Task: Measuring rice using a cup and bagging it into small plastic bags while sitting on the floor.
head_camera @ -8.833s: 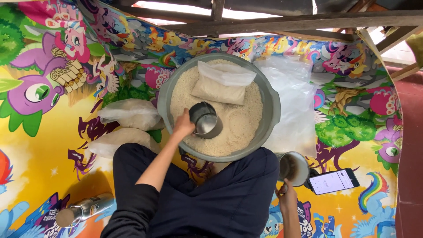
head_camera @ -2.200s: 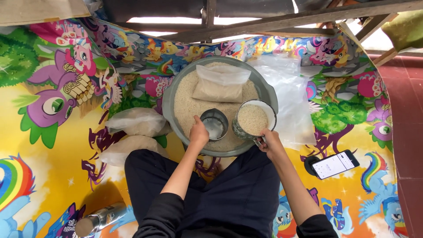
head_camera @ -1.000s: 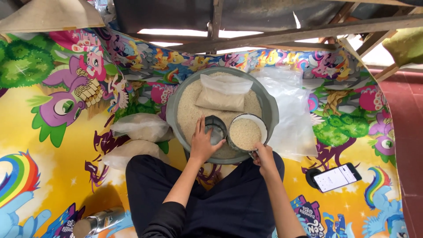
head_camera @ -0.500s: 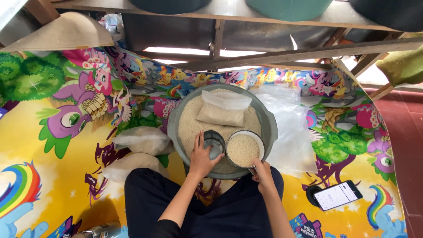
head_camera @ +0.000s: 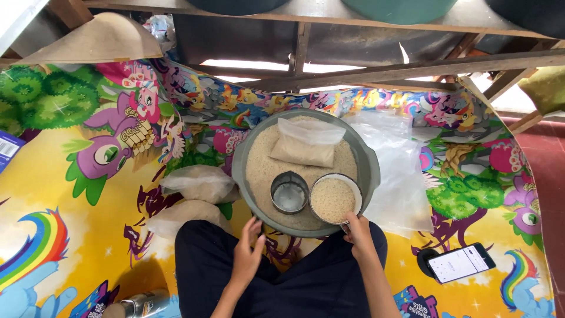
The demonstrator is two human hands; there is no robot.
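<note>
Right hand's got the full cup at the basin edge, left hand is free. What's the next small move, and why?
Probably lift the white cup, brimful of rice, level out of the grey basin. The right hand grips its near rim; the left hand is open and has let go of the empty metal cup.

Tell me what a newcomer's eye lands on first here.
The big grey basin of rice sits at centre on a loud cartoon mat. Inside it are an empty metal tin and a rice-filled bowl, gripped at its near edge by the right hand. The left hand touches the basin's rim.
</note>
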